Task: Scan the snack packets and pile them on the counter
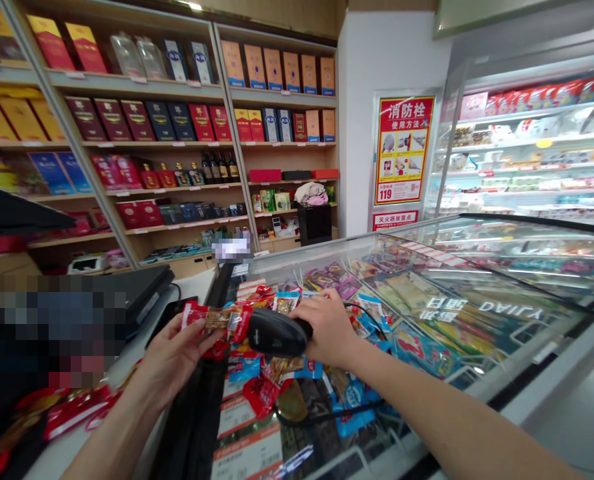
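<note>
- Your left grip (pixel 181 348) holds a red packet (pixel 227 319); your right grip (pixel 325 328) holds a black scanner (pixel 277 333).
- Scanning seems in hand; this calls for steady alignment.

A glass-topped freezer (pixel 541 393) bears a loose heap of red and blue snack packets (pixel 281 370), some overlapping, with a black cord (pixel 321 419) curving among them; on the white counter (pixel 127 362) to its left lie more red packets (pixel 79 411) and a black device (pixel 147 293); wooden shelves (pixel 147 143) behind carry rows of boxes (pixel 139 122) and dark bottles (pixel 215 168)
</note>
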Demonstrator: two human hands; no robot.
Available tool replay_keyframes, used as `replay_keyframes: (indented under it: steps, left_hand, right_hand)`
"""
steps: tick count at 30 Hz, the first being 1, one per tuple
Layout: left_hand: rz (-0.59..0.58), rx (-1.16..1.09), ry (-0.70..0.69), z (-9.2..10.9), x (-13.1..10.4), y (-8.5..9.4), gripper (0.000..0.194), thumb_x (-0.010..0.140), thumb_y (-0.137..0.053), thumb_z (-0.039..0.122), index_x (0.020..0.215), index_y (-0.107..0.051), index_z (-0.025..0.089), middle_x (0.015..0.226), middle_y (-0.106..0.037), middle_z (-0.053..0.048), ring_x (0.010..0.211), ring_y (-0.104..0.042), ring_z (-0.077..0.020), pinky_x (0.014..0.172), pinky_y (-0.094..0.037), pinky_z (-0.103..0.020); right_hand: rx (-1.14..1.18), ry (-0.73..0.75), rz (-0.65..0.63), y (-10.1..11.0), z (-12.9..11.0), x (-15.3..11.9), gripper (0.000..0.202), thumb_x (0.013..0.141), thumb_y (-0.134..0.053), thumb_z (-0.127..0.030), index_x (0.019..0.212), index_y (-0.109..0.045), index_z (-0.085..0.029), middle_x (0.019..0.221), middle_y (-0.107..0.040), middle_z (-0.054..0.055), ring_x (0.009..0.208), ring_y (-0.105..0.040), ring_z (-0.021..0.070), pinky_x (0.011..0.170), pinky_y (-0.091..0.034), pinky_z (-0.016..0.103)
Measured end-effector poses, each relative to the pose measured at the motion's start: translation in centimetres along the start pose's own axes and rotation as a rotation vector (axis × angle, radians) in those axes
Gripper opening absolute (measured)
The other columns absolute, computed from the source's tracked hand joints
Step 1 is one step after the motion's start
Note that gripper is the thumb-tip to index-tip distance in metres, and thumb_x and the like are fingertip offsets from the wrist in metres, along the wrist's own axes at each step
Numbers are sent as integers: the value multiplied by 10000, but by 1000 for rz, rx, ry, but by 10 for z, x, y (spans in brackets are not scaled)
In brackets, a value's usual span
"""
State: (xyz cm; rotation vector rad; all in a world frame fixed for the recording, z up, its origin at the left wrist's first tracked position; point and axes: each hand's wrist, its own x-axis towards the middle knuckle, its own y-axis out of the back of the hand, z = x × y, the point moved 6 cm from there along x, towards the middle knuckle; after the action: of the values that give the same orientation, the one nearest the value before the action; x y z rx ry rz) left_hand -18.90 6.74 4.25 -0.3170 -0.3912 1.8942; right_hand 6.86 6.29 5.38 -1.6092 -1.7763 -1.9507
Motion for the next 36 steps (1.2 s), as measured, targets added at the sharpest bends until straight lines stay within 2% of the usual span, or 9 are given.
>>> replay_keyframes:
  steps: [5,9,15,19,22,25,29,33,36]
  left_hand:
    - [15,-4,-74,3,3,3,184,621,-718,39,728,-630,160,756,-708,-8,682,-664,-119,633,-586,-208]
    - [23,118,-310,5,7,9,297,524,-845,182,734,-635,185,640,-642,56,548,-554,-62,510,-470,-125]
    - [-137,722,-697,-6,9,-7,282,665,-763,458,747,-694,198,922,-761,-74,830,-701,-214,811,-592,-355]
    - [-340,1031,-855,-16,5,-25,296,862,-534,414,918,-765,236,1124,-744,-90,1045,-695,-240,972,-543,-415]
    - [-344,1170,-881,-16,2,-27,413,911,-422,339,1197,-696,222,1309,-664,-102,1211,-619,-232,1048,-485,-407]
    - [-130,1407,-807,-7,2,-17,512,873,-460,295,1358,-580,184,1350,-619,-151,1241,-583,-280,1059,-448,-462]
    - [237,1835,-520,10,3,12,596,820,-533,330,1395,-540,172,1276,-629,-219,1145,-605,-379,984,-423,-564]
    - [365,2024,-221,28,8,49,571,778,-571,424,1288,-613,169,1181,-677,-248,1149,-588,-442,935,-402,-595]
    - [361,2046,-38,35,16,71,501,750,-576,424,1188,-660,196,1152,-705,-231,1183,-575,-453,935,-393,-589]
  right_hand:
    - [36,-34,123,9,5,1,197,695,-681,-294,883,-685,-237,842,-721,3,805,-602,170,813,-241,358]
    - [3,-83,233,18,15,1,177,704,-669,-280,872,-692,-229,801,-708,7,790,-596,172,805,-247,352]
    - [-62,-158,222,16,32,0,200,690,-703,-295,879,-697,-230,843,-709,17,841,-593,197,812,-248,350]
    - [-61,-160,220,17,33,-1,228,684,-730,-317,895,-703,-234,851,-713,17,850,-595,199,818,-248,347]
    - [-53,-146,236,19,30,-1,218,699,-719,-327,896,-708,-232,846,-715,28,843,-592,203,821,-254,349]
    - [-52,-137,253,20,29,-1,205,702,-705,-307,893,-711,-232,843,-718,30,833,-594,201,819,-256,349]
    - [-59,-121,251,19,29,-2,208,695,-687,-278,897,-712,-232,852,-723,30,829,-597,200,821,-257,352]
    - [-71,-112,237,16,31,-3,209,699,-672,-264,901,-712,-232,849,-719,31,832,-594,201,826,-256,357]
    - [-81,-114,225,16,30,-3,208,700,-662,-260,899,-714,-228,833,-712,37,825,-582,204,822,-258,356]
